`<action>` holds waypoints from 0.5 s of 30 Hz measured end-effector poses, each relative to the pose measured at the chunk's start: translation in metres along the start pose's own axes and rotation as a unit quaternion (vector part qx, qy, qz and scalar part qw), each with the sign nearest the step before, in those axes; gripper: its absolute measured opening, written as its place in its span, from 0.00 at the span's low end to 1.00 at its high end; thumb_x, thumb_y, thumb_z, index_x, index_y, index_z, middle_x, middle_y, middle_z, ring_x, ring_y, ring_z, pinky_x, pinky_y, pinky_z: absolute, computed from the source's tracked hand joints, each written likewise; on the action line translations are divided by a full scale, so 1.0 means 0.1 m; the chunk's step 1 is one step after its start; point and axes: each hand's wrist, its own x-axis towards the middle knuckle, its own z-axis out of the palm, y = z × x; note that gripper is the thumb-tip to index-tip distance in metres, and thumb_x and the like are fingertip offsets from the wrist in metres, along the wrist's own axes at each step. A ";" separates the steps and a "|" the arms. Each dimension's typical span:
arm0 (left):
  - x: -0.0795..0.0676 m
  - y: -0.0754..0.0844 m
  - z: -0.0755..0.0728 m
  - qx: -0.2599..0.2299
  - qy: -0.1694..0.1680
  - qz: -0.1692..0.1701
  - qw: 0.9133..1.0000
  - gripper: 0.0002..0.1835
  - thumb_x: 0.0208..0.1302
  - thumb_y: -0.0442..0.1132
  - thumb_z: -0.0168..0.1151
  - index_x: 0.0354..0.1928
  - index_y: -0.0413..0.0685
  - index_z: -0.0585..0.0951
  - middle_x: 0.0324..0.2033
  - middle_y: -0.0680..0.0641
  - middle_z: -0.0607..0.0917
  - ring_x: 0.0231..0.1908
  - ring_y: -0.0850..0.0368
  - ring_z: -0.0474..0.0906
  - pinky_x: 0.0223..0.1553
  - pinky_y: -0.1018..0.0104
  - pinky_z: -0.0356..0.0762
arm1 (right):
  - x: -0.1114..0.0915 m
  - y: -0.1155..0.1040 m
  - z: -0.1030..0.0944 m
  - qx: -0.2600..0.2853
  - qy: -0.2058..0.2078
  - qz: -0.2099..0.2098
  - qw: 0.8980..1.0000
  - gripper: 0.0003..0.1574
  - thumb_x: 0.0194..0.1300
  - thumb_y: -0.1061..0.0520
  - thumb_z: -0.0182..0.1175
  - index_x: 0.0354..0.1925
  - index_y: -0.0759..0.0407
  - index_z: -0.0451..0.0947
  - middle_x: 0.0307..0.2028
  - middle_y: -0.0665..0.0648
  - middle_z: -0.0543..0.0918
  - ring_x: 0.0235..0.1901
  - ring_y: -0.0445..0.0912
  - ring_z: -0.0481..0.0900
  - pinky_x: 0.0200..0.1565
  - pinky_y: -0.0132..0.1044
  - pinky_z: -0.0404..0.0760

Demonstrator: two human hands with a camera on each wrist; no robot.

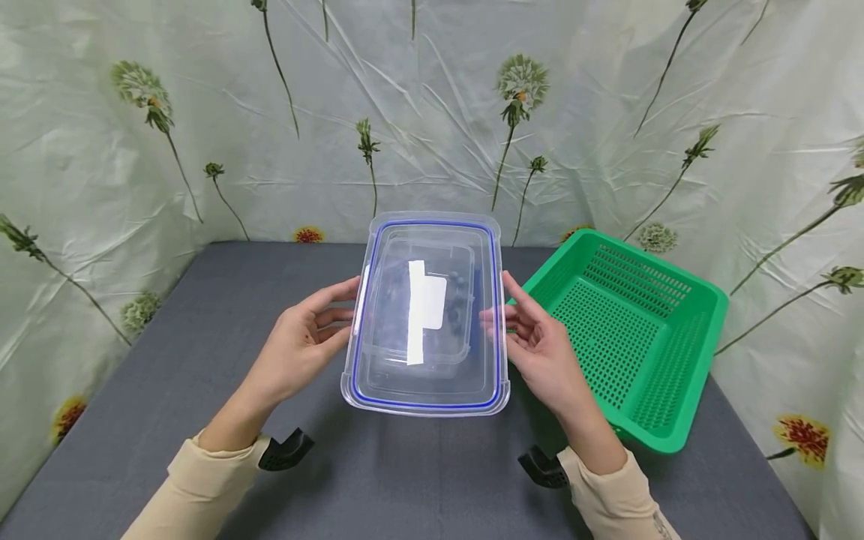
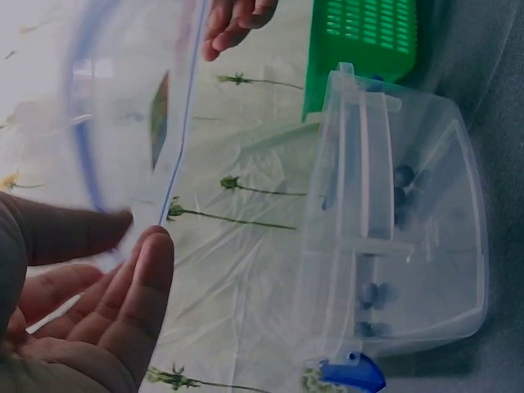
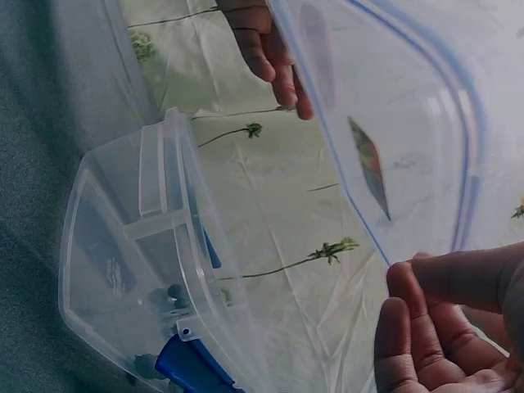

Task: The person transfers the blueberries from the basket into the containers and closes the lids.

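Note:
A clear plastic lid (image 1: 455, 379) with a blue seal is held up in the middle of the head view. My left hand (image 1: 304, 341) pinches its left edge between thumb and fingers. On the opposite edge, my right hand (image 1: 543, 352) grips it the same way. Below the lid, both wrist views show a clear plastic container (image 2: 426, 270) standing on the table, apart from the lid. Several small dark balls (image 2: 403, 176) show through its wall. A blue latch (image 3: 196, 364) hangs at its rim. From above, the lid covers the container.
A green perforated basket (image 1: 702, 352) stands on the right of the grey table (image 1: 270, 472), close beside my right hand. A pale flower-printed sheet (image 1: 432, 97) hangs behind and along both sides. White strips (image 1: 415, 315) show at the lid's middle.

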 end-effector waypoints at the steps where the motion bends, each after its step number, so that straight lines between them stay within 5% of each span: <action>1: 0.00 -0.01 0.01 0.001 0.003 0.007 1.000 0.36 0.70 0.21 0.66 0.79 0.41 0.70 0.70 0.35 0.78 0.54 0.71 0.85 0.54 0.73 0.86 | 0.00 0.00 0.01 0.002 0.005 -0.002 1.000 0.50 0.73 0.71 0.64 0.85 0.52 0.58 0.50 0.40 0.89 0.51 0.35 0.88 0.49 0.25 0.86; 4: 0.00 -0.06 0.03 0.010 0.013 0.027 1.000 0.39 0.68 0.21 0.68 0.80 0.42 0.69 0.73 0.36 0.76 0.57 0.71 0.85 0.54 0.74 0.86 | 0.02 0.01 0.05 -0.002 0.025 -0.008 1.000 0.50 0.71 0.72 0.66 0.84 0.53 0.60 0.50 0.42 0.89 0.50 0.35 0.88 0.49 0.26 0.87; 10: 0.02 -0.09 0.08 0.027 0.055 0.064 0.996 0.41 0.66 0.26 0.74 0.79 0.48 0.71 0.77 0.44 0.74 0.66 0.57 0.83 0.58 0.72 0.84 | 0.05 0.04 0.12 -0.009 0.069 -0.021 0.997 0.47 0.69 0.73 0.67 0.81 0.58 0.65 0.61 0.64 0.85 0.56 0.34 0.86 0.54 0.26 0.86; 15: 0.04 -0.08 0.13 0.021 0.093 0.086 0.992 0.39 0.65 0.25 0.73 0.77 0.45 0.73 0.78 0.44 0.74 0.67 0.64 0.81 0.59 0.75 0.82 | 0.06 0.04 0.17 -0.017 0.094 -0.043 0.994 0.43 0.70 0.72 0.67 0.79 0.61 0.68 0.68 0.65 0.78 0.61 0.37 0.83 0.59 0.25 0.83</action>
